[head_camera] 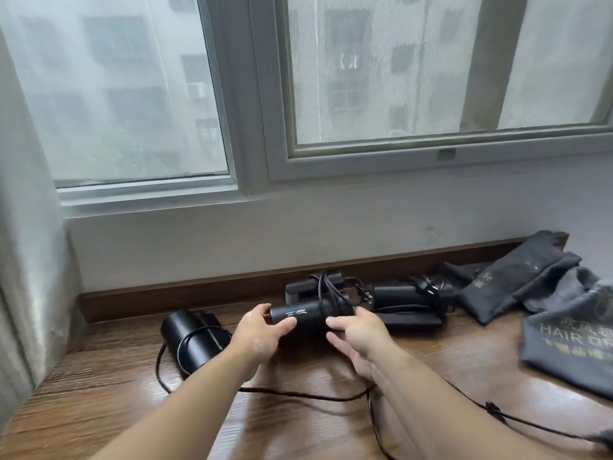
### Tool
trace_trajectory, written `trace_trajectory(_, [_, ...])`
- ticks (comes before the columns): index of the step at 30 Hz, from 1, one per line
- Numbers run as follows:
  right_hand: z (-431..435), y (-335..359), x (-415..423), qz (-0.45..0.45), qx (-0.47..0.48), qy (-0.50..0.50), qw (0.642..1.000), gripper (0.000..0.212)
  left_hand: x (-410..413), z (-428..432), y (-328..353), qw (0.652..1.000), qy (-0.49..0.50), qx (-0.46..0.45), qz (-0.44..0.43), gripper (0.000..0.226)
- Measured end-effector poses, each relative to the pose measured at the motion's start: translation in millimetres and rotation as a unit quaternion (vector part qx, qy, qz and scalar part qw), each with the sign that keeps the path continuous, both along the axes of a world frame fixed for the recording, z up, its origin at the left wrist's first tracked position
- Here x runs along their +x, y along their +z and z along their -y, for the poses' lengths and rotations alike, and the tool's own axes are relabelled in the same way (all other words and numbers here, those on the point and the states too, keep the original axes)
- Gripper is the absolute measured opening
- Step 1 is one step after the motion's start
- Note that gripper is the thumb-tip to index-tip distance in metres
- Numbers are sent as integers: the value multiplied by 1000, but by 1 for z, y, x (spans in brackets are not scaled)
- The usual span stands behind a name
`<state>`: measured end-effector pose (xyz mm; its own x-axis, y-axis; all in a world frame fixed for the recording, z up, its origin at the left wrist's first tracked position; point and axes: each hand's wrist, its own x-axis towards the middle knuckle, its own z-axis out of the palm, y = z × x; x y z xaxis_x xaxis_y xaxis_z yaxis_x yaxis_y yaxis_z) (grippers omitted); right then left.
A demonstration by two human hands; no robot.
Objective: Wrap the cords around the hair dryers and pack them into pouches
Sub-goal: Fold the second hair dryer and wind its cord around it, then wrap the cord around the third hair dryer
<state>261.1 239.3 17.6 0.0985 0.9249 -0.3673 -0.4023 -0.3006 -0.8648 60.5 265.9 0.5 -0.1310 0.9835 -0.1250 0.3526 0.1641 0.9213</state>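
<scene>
The hair dryer (308, 315), a black barrel with small white print, is held level just above the wooden floor (116, 376), between both hands. The left hand (262, 330) grips its left end, thumb on the near side and fingers curled over the top. The right hand (358, 336) takes the other end, thumb on the barrel and forefinger spread below it. It seems to pinch the dryer, though whether it also traps the cord (326, 293) I cannot tell. That cord loops over the barrel just beyond the right thumb, and a long length trails across the floor beneath both wrists.

Left of the left fingers a second dryer (192, 340) lies on the floor with cord around it. Beyond the right fingertips more dryers (404, 298) sit against the skirting board (199, 293). Further right lie grey pouches (517, 277), the nearest a lettered pouch (570, 343). Above is a window (431, 78), with a curtain (26, 260) far left.
</scene>
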Motion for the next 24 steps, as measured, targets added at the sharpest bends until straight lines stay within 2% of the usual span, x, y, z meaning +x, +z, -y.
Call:
trace_trajectory(2, [-11, -7, -1, -1, -19, 14, 1000, 51, 3, -10, 9, 999, -11, -21, -23, 115])
trace_trajectory(4, [-21, -14, -1, -14, -26, 7, 1000, 60, 6, -18, 14, 997, -16, -37, -64, 98])
trace_trajectory(8, [-30, -18, -5, -20, -20, -17, 999, 39, 7, -34, 13, 996, -18, -60, -63, 89])
trace_trajectory(12, [-26, -19, -6, -23, -16, -29, 999, 45, 11, -28, 16, 994, -18, -43, -98, 73])
trace_trajectory(16, [0, -7, -1, -14, -26, -16, 999, 54, 7, 1, 28, 995, -53, -28, -82, 63])
trace_trajectory(18, [19, -3, 0, 8, -16, -5, 1000, 67, -5, 21, 36, 985, -41, 26, -167, 54])
trace_trajectory(20, [38, -4, 0, 75, -4, 22, 997, 77, -24, 43, 43, 956, -2, 101, -277, 46])
trace_trajectory(22, [56, -8, -4, 198, 20, 57, 978, 74, -51, 59, 45, 930, 45, 130, -342, 44])
trace_trajectory(24, [71, -10, -10, 382, 72, 112, 914, 65, -80, 65, 43, 930, 100, 60, -348, 55])
